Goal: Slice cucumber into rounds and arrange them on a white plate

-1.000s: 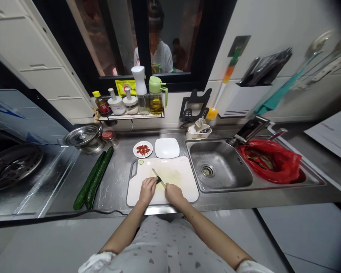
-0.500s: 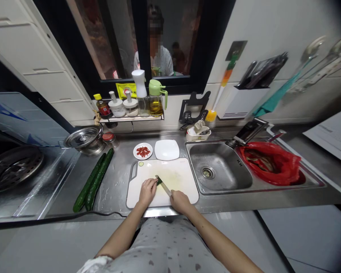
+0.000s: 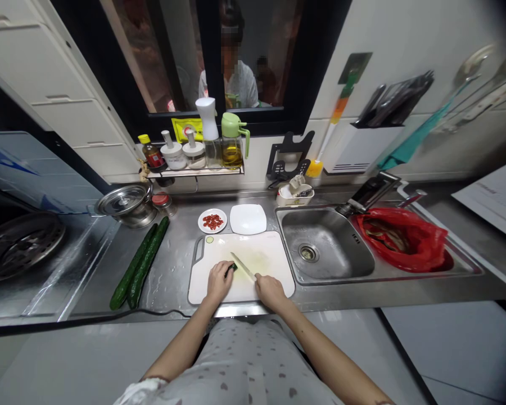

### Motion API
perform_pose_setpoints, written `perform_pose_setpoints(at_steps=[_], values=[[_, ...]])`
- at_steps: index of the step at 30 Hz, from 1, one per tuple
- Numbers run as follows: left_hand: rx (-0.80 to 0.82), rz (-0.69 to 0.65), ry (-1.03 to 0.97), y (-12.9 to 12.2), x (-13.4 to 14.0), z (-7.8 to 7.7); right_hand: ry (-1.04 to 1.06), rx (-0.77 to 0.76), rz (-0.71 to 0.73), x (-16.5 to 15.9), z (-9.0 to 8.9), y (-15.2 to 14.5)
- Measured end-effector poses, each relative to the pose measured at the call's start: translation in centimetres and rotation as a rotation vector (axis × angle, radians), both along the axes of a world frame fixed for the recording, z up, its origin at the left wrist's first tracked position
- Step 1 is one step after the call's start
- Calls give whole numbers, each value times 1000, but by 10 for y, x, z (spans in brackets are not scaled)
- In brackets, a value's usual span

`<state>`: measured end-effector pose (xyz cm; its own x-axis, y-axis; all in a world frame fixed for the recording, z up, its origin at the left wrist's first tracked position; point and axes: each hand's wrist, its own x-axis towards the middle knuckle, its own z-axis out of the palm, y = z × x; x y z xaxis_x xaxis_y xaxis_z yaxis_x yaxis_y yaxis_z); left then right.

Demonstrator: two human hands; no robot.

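Note:
On the white cutting board (image 3: 211, 289), my left hand (image 3: 220, 280) is closed over a short dark-green piece of cucumber (image 3: 234, 266), mostly hidden under the fingers. My right hand (image 3: 270, 291) grips a kitchen knife (image 3: 243, 266) by its handle; the blade slants up and left, its tip just beyond the cucumber piece. A small round cucumber slice (image 3: 209, 239) lies by the board's top left corner. Behind the board stand a plate of chopped red pieces (image 3: 213, 221) and a white square plate (image 3: 248, 219).
Two whole cucumbers (image 3: 140, 264) lie left of the board. A sink (image 3: 324, 244) is on the right, with a red plastic bag (image 3: 430, 242) beside it. A steel pot (image 3: 126, 205) stands at back left, and a shelf of bottles (image 3: 194, 173) hangs below the window.
The knife blade has come away from the cucumber piece, shifting slightly up and right. My left hand stays on the piece, with its fingers moved a little. The view has tilted slightly.

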<state>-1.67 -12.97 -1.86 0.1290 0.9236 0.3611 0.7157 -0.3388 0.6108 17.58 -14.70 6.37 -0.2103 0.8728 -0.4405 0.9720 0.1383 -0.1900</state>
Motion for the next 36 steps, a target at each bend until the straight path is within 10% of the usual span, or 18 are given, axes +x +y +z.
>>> perform_pose_setpoints(at_steps=[18, 28, 36], values=[[-168, 371, -307, 14, -16, 20, -157, 176, 70, 16, 7, 2], [-320, -97, 120, 32, -2, 89, -86, 379, 122, 16, 8, 2], [-412, -181, 201, 29, 17, 97, -55, 506, 150, 18, 6, -2]])
